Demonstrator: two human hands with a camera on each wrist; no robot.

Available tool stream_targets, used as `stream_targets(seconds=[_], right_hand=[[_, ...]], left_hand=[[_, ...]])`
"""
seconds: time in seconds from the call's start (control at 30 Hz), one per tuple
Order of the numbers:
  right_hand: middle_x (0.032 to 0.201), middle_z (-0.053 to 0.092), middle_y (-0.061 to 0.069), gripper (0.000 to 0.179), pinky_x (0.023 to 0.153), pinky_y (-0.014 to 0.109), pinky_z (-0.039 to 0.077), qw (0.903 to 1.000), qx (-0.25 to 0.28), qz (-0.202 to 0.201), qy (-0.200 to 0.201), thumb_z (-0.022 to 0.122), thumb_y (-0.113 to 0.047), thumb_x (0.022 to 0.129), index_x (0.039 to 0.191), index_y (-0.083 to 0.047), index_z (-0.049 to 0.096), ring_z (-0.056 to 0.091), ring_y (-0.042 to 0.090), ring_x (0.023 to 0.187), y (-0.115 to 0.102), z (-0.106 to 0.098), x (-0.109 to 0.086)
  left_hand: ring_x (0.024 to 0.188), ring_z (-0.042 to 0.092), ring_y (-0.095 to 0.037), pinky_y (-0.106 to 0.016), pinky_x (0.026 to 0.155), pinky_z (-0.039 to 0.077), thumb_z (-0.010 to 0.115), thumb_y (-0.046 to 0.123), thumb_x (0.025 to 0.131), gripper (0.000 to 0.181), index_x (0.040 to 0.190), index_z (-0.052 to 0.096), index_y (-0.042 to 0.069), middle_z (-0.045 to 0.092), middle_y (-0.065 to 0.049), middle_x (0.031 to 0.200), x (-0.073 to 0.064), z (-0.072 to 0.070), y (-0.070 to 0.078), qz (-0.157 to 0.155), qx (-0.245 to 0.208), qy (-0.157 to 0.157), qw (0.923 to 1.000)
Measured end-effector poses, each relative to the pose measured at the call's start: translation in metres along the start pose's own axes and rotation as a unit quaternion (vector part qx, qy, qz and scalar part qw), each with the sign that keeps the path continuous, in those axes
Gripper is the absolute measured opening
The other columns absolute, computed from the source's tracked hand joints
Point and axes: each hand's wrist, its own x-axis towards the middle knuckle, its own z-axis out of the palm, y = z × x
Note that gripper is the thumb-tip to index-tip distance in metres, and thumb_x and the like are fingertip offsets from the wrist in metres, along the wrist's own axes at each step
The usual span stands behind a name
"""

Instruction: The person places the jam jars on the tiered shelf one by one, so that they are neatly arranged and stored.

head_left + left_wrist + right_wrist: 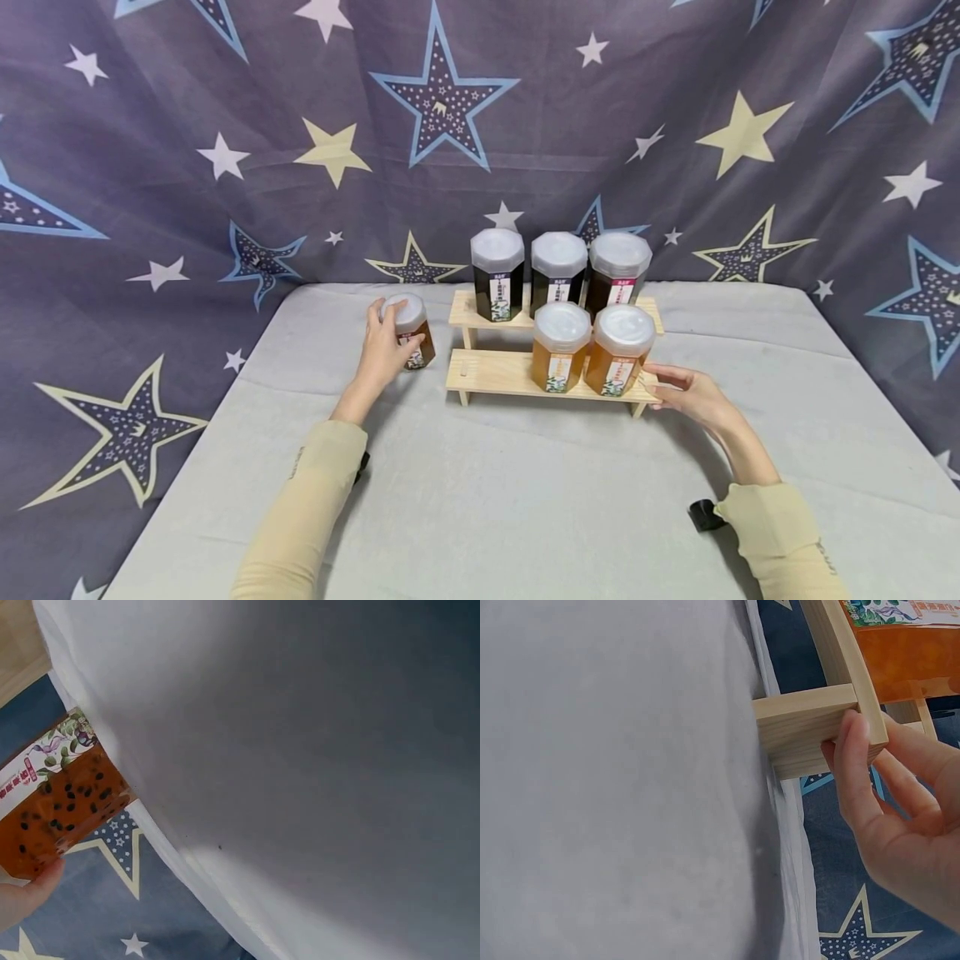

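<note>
At the table's left, my left hand grips a jar with a frosted lid, its fingers and thumb about the top and side. The left wrist view shows this jar with reddish-brown contents, dark seeds and a white floral label. My right hand pinches the right end of the lower step of a two-step wooden rack; thumb and fingers lie about the board's end in the right wrist view. Two amber jars stand on that lower step, right of its middle.
Three dark jars stand on the rack's upper step. A pale cloth covers the table. Behind it hangs a dark star-patterned curtain.
</note>
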Motion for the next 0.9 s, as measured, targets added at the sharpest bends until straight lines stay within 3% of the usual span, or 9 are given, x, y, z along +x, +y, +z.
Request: stream_targets(seconds=[0.17, 0.27, 0.63, 0.73, 0.9], right_hand=[[0.101, 0.058, -0.013, 0.043, 0.072, 0.031, 0.050, 0.9993, 0.021, -0.023, -0.020, 0.064, -0.016, 0.080, 0.120, -0.003, 0.054, 0.062, 0.010, 0.079, 0.010, -0.006, 0.003], [0.101, 0.058, -0.014, 0.044, 0.071, 0.030, 0.050, 0.9994, 0.025, -0.016, -0.017, 0.068, -0.021, 0.077, 0.118, -0.008, 0.056, 0.062, 0.011, 0.080, 0.017, -0.009, 0.007], [0.100, 0.059, -0.012, 0.056, 0.071, 0.031, 0.050, 0.9988, 0.043, 0.022, 0.004, 0.071, -0.019, 0.073, 0.121, 0.000, 0.051, 0.063, 0.014, 0.080, 0.030, -0.016, 0.016], [0.101, 0.058, -0.013, 0.048, 0.072, 0.031, 0.050, 0.9995, 0.031, 0.010, -0.003, 0.068, -0.017, 0.076, 0.120, -0.004, 0.054, 0.062, 0.012, 0.080, 0.023, -0.012, 0.011], [0.107, 0.057, -0.003, 0.051, 0.074, 0.032, 0.050, 1.0000, 0.004, 0.001, -0.001, 0.061, -0.009, 0.082, 0.125, 0.011, 0.041, 0.062, 0.010, 0.080, 0.002, -0.001, 0.001]], left_hand=[[0.115, 0.034, -0.043, -0.051, 0.089, 0.035, 0.068, 0.017, 0.076, 0.058, 0.125, 0.041, 0.004, 0.023, -0.024, 0.131, 0.001, 0.000, 0.000, 0.000, -0.008, 0.010, 0.9999], [0.115, 0.034, -0.042, -0.051, 0.088, 0.036, 0.069, 0.017, 0.075, 0.057, 0.124, 0.042, 0.005, 0.024, -0.023, 0.130, 0.001, 0.000, 0.000, -0.003, -0.012, 0.012, 0.9998], [0.110, 0.039, -0.043, -0.051, 0.087, 0.036, 0.071, 0.015, 0.072, 0.055, 0.120, 0.046, 0.003, 0.029, -0.023, 0.126, 0.004, 0.000, -0.001, -0.011, -0.035, 0.021, 0.9991], [0.107, 0.041, -0.043, -0.051, 0.087, 0.036, 0.073, 0.013, 0.070, 0.055, 0.118, 0.048, 0.003, 0.031, -0.023, 0.124, 0.005, 0.000, -0.001, -0.008, -0.040, 0.033, 0.9986], [0.104, 0.043, -0.041, -0.049, 0.085, 0.037, 0.075, 0.013, 0.067, 0.054, 0.115, 0.051, 0.003, 0.034, -0.022, 0.121, 0.005, -0.001, 0.000, -0.004, -0.042, 0.048, 0.9979]])
